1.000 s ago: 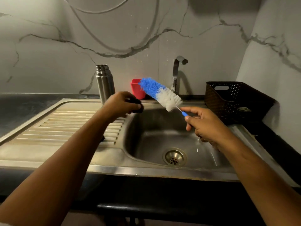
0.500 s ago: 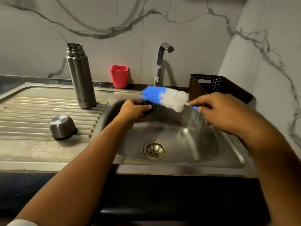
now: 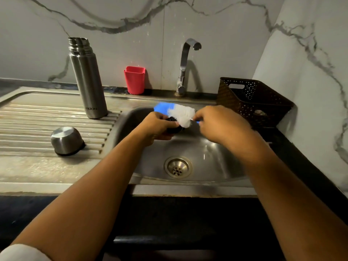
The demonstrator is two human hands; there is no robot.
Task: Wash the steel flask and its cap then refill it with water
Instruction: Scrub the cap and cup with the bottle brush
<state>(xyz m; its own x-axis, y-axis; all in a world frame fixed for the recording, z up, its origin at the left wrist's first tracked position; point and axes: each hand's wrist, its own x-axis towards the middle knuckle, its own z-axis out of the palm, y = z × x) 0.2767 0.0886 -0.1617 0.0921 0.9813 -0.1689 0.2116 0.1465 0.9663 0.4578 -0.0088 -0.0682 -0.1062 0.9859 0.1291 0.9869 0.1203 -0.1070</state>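
Observation:
The steel flask (image 3: 87,78) stands upright and uncapped on the ribbed drainboard (image 3: 28,117), left of the basin. Its steel outer cap (image 3: 66,140) lies upside down on the drainboard nearer me. Over the sink basin (image 3: 207,157), my left hand (image 3: 157,127) grips a small black inner cap (image 3: 174,129), mostly hidden by my fingers. My right hand (image 3: 218,123) holds the blue handle of a bottle brush (image 3: 178,113) with blue and white bristles. The white bristles press against the black cap.
The tap (image 3: 185,66) rises behind the basin and no water runs from it. A red plastic holder (image 3: 134,80) stands against the marble wall. A dark perforated basket (image 3: 252,100) sits to the right of the sink. The drain (image 3: 178,167) is below my hands.
The brush has come down from a raised tilt to lie level against the black cap, and both hands have drawn together over the basin. The view has shifted left and down, showing the outer cap.

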